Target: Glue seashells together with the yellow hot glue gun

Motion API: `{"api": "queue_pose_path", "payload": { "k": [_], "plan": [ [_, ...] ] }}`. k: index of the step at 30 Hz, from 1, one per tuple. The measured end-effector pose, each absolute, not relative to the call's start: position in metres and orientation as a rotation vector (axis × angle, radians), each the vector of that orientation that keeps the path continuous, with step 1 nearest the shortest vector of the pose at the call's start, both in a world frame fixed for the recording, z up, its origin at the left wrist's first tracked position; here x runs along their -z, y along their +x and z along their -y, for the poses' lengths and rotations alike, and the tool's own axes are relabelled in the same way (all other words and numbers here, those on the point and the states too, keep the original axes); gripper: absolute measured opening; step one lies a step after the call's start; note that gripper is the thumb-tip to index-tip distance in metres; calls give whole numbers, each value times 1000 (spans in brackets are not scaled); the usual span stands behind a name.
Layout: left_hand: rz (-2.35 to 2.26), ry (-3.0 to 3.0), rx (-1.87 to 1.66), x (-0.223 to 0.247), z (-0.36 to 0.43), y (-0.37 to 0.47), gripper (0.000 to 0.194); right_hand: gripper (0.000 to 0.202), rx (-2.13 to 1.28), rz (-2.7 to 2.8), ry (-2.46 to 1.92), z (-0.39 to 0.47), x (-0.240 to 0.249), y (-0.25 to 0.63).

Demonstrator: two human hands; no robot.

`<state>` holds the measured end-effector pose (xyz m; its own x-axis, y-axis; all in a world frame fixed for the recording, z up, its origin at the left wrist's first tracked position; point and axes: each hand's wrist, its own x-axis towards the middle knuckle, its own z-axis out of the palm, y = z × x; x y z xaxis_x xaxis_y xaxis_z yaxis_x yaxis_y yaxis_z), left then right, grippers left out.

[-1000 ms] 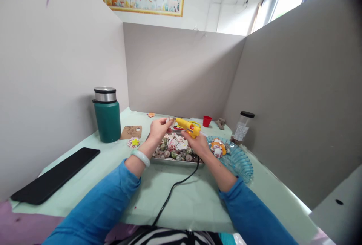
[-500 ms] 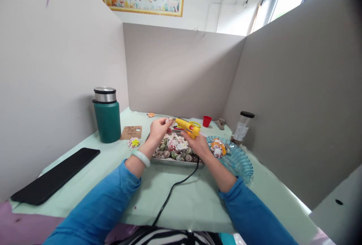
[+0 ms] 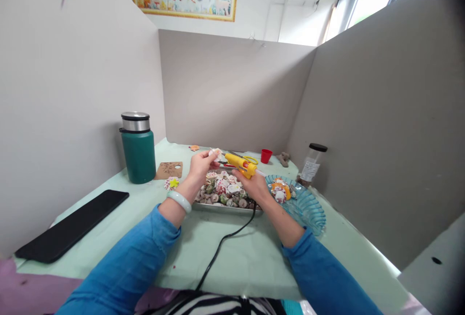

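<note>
Between the thumb and fingers of my left hand [image 3: 200, 165] is a small whitish shell [image 3: 215, 154], held up above the tray's far side. My right hand [image 3: 253, 185] is wrapped round the handle of a yellow hot glue gun [image 3: 240, 164], whose nozzle points left at the shell, close to it. Whether the tip touches the shell I cannot tell. Under both hands lies a metal tray [image 3: 218, 208] full of shells [image 3: 222, 186], white, spotted and greenish. A black cord [image 3: 221, 247] runs from the glue gun down to the table's front edge.
Right of the tray sits a blue scalloped plate [image 3: 312, 211] with orange and white shell pieces. Yellow-handled scissors [image 3: 252, 160], a red cup [image 3: 266, 156] and a lidded jar [image 3: 311, 164] stand behind. At left are a green bottle [image 3: 138, 152], cardboard [image 3: 167, 170] and a black pad [image 3: 72, 225].
My left hand has moved slightly left and turned the shell, so more of its pale face shows beside the nozzle. My right hand and the glue gun have stayed almost still.
</note>
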<state>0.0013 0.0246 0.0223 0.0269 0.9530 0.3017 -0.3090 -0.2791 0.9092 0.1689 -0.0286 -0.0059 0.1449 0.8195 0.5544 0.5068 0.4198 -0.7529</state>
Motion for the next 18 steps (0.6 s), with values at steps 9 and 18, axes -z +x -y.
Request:
{"api": "queue_pose_path", "payload": {
  "k": [9, 18],
  "plan": [
    [-798, 1262, -1529, -22, -25, 2, 43, 38, -356, 1502, -1245, 28, 6, 168],
    [-810, 1237, -1595, -23, -26, 2, 39, 39, -358, 1535, -1309, 29, 4, 170]
  ]
}}
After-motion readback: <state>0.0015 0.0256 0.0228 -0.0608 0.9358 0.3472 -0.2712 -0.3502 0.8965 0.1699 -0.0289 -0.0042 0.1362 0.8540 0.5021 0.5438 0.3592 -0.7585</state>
